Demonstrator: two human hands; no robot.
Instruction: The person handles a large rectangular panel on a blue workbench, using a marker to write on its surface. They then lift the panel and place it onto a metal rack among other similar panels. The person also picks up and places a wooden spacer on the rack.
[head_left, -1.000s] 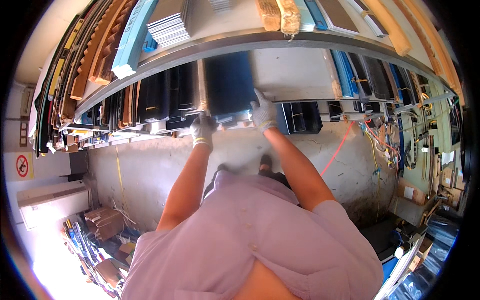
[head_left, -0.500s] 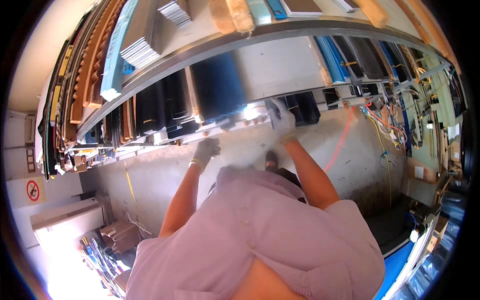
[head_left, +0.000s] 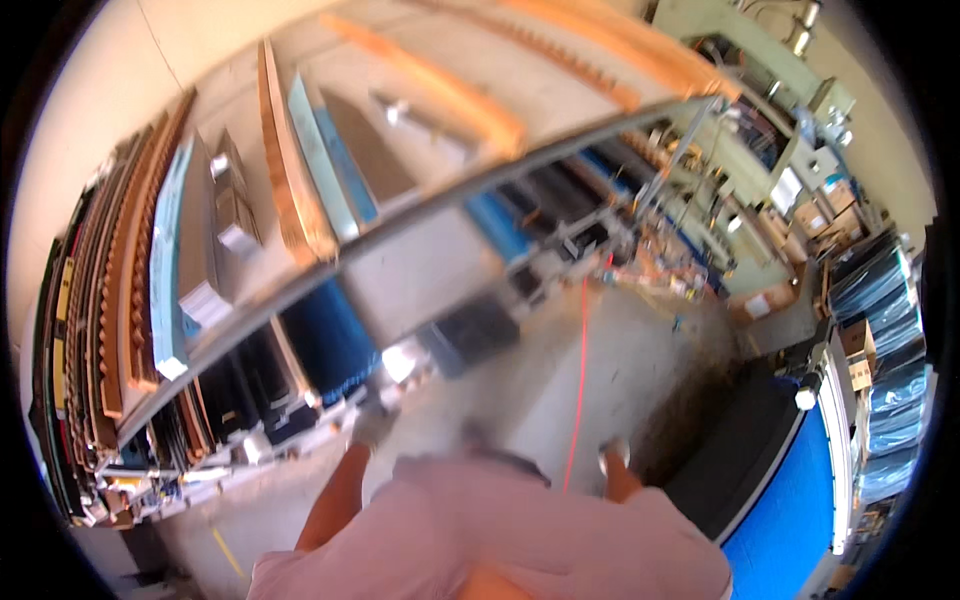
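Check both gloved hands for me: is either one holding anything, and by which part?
Nothing is held. The left hand hangs blurred just short of the dark blue panel on the lower shelf; the right hand is down at the side, empty.

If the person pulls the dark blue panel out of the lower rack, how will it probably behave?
The dark blue panel looks flat and thin, standing on edge, so it is probably stiff but apt to tip sideways once free. It seems large, so likely heavy. The gloved left hand may grip its smooth face better.
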